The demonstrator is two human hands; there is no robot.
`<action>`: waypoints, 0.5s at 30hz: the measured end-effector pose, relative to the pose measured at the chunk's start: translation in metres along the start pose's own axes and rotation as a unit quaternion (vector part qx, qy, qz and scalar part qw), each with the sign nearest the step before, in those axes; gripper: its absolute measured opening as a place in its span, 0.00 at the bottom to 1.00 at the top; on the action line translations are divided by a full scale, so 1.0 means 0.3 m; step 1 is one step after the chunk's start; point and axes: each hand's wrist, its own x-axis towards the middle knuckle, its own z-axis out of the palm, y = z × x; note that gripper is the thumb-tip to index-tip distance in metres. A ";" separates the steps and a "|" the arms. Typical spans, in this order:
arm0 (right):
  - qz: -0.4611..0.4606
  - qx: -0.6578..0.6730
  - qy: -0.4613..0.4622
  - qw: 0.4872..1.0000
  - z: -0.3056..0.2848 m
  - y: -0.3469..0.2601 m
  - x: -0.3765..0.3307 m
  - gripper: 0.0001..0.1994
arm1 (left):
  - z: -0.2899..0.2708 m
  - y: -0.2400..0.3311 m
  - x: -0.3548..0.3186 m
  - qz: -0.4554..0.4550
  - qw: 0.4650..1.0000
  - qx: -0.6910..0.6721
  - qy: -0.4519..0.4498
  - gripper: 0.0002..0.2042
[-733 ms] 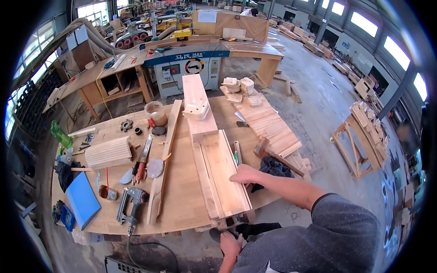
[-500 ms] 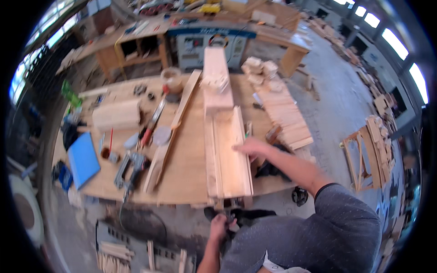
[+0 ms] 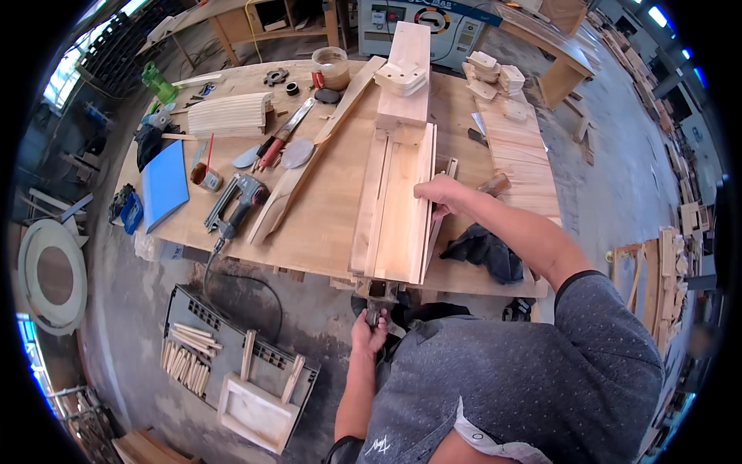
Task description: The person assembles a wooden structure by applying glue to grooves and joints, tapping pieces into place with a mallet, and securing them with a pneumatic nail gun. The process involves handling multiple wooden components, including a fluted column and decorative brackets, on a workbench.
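Pale, smooth, unvarnished wood for the board assembly [image 3: 396, 205] and workbench [image 3: 325, 209]; dark crumpled cloth [image 3: 485, 251]; perhaps metal, the clamp handle [image 3: 376, 303].

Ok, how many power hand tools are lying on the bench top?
1: a grey nail gun near the bench's front left edge, beside the blue board. More may be hidden among the clutter at the far left.

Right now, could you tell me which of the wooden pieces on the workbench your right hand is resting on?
The right hand rests on the long plank assembly overhanging the bench's near edge, not the slanted strip or the curved slat stack to its left.
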 end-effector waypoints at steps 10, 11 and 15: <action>-0.010 0.006 -0.004 1.000 -0.024 0.035 0.036 0.17 | 0.194 -0.046 -0.186 0.267 0.849 0.426 0.164 0.19; -0.011 0.005 -0.006 1.000 -0.017 0.029 0.030 0.17 | 0.179 -0.057 -0.174 0.276 0.849 0.415 0.174 0.19; -0.013 -0.001 -0.012 1.000 -0.004 0.021 0.033 0.19 | 0.146 -0.076 -0.118 0.315 0.849 0.370 0.210 0.19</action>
